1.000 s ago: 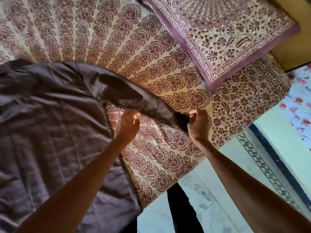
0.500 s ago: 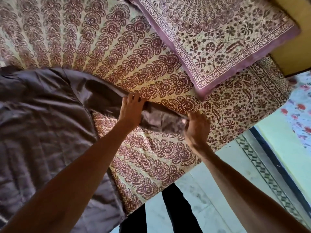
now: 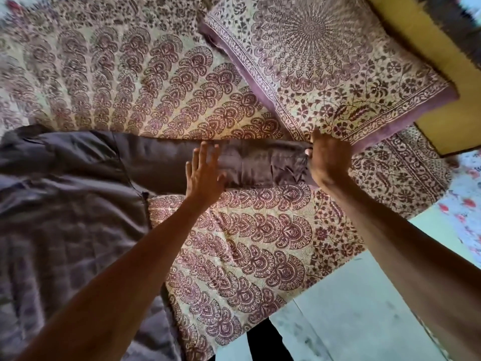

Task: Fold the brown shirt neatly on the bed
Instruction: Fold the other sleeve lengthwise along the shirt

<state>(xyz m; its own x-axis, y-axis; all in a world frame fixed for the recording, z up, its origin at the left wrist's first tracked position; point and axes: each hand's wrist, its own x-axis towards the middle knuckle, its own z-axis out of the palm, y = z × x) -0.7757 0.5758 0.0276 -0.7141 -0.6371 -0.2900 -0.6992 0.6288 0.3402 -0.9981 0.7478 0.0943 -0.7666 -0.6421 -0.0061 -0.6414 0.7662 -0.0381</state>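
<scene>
Shirt (image 3: 65,204) lies unfolded on bed (image 3: 247,243): flat left hand (image 3: 205,173) presses sleeve (image 3: 161,162), right hand (image 3: 329,158) grips cuff (image 3: 289,169); every fold is left to do.

Your bed (image 3: 260,256) has a cream-and-maroon paisley bedsheet (image 3: 117,74) on it. A printed pillow (image 3: 325,61) lies flat on top. Left of the pillow the brown shirt (image 3: 65,217) is spread flat, one sleeve (image 3: 161,160) stretched straight out, ending just beside the pillow's near edge.

A patterned pillow (image 3: 325,61) lies at upper right beside a yellow panel (image 3: 440,74). Pale floor (image 3: 351,321) shows at lower right.
</scene>
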